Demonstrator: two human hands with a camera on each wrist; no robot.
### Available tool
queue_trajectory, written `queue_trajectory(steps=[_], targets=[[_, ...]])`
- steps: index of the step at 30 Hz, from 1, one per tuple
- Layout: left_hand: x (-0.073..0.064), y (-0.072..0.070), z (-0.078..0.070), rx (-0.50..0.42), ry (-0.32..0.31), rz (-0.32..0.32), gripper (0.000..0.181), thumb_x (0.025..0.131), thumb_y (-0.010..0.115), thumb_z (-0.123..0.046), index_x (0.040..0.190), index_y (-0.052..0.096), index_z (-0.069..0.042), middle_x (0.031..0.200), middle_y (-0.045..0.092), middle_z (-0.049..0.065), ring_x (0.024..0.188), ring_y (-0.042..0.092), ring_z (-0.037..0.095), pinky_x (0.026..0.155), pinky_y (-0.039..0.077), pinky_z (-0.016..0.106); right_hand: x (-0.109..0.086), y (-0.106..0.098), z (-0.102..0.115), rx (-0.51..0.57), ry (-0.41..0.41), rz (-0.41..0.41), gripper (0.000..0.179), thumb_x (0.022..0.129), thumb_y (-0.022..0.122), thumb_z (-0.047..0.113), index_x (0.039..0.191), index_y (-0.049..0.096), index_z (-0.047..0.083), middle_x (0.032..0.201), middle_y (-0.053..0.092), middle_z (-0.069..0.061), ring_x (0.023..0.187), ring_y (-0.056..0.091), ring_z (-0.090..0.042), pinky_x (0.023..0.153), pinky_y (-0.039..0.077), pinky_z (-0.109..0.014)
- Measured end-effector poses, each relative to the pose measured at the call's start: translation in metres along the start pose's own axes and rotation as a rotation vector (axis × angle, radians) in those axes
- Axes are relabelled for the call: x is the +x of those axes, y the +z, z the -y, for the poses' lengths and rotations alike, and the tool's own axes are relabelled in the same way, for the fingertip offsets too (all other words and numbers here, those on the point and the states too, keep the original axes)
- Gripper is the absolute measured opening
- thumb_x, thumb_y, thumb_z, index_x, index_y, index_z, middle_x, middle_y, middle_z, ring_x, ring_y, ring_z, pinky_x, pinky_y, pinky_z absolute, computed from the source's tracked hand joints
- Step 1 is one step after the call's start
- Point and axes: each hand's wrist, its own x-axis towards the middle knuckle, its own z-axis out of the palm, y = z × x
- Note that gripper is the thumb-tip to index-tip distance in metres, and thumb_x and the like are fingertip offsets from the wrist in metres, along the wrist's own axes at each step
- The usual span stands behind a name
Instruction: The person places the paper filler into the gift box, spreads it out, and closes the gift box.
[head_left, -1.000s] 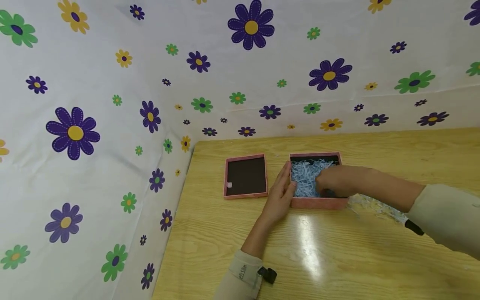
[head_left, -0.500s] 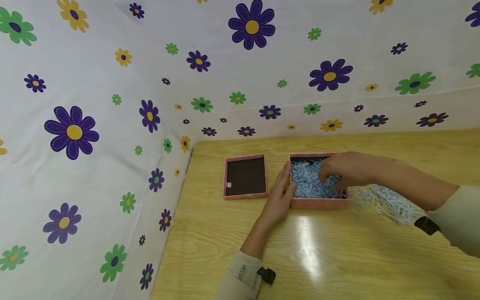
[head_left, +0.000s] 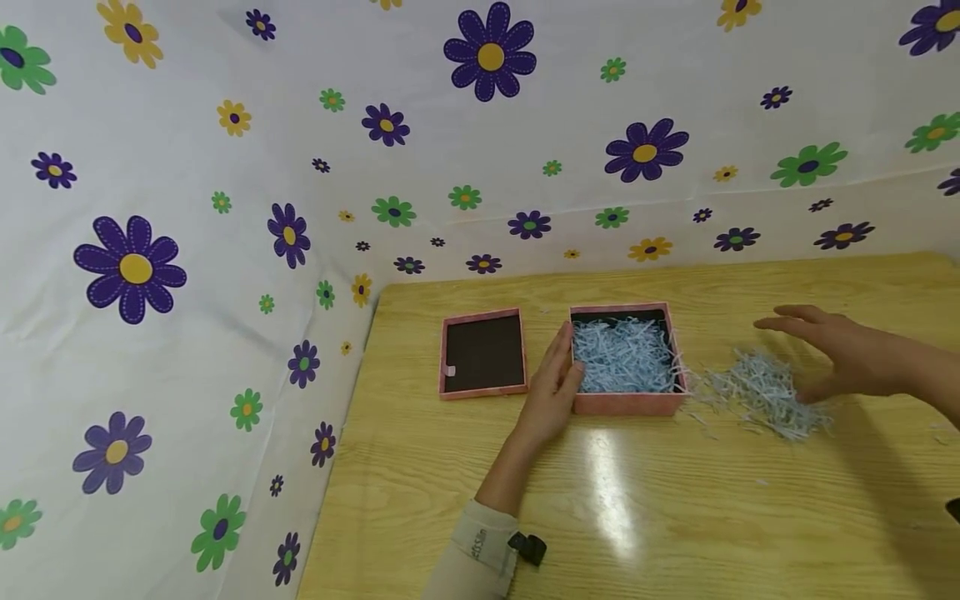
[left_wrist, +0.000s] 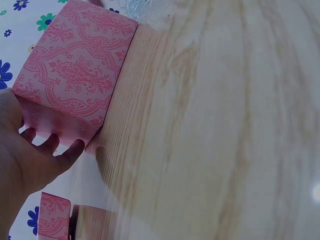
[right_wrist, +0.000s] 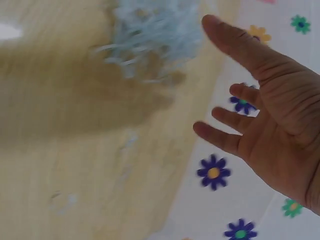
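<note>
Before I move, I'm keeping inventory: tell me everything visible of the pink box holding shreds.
The pink box, seemingly cardboard, has a scrolling floral pattern outside and a black interior. It sits upright and open-topped on the table. Blue shreds fill most of it, some trailing over its right rim; the left hand touches its left side.

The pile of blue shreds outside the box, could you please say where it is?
In the head view, the shred pile lies on the table, right of the pink box and beside the right hand.

White flowered sheeting [head_left: 427, 162], perhaps cloth, rises behind a glossy wood-grained table [head_left: 712, 508]
</note>
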Motion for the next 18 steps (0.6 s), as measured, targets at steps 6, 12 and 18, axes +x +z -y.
queue_trajectory(steps=[6, 12, 18], targets=[[-0.002, -0.002, 0.0, 0.004, -0.017, 0.001, 0.063, 0.116, 0.042, -0.031, 0.172, 0.012, -0.032, 0.178, 0.011, -0.006, 0.162, 0.01, 0.01, 0.127, 0.025, 0.051, -0.009, 0.035, -0.021, 0.061, -0.007, 0.031, 0.109, 0.07, 0.099, 0.015, 0.159, 0.037, 0.001, 0.152, 0.035, -0.033, 0.128, 0.046, -0.062, 0.08, 0.06, -0.055], [-0.001, -0.002, 0.001, 0.004, -0.013, -0.01, 0.063, 0.116, 0.042, -0.031, 0.172, 0.013, -0.033, 0.178, 0.012, -0.007, 0.162, 0.011, 0.01, 0.127, 0.025, 0.051, 0.01, 0.056, -0.005, -0.006, -0.1, -0.033, 0.123, 0.065, 0.102, 0.016, 0.165, 0.031, 0.015, 0.162, 0.028, -0.028, 0.131, 0.044, -0.062, 0.071, 0.06, -0.041], [0.0, -0.001, -0.002, 0.012, -0.012, -0.005, 0.063, 0.116, 0.042, -0.032, 0.172, 0.013, -0.032, 0.177, 0.011, -0.015, 0.162, 0.011, 0.009, 0.128, 0.023, 0.05, 0.033, 0.063, 0.018, -0.002, -0.221, -0.097, 0.122, 0.066, 0.102, 0.025, 0.166, 0.032, 0.017, 0.168, 0.024, -0.024, 0.137, 0.04, -0.064, 0.083, 0.06, -0.058]])
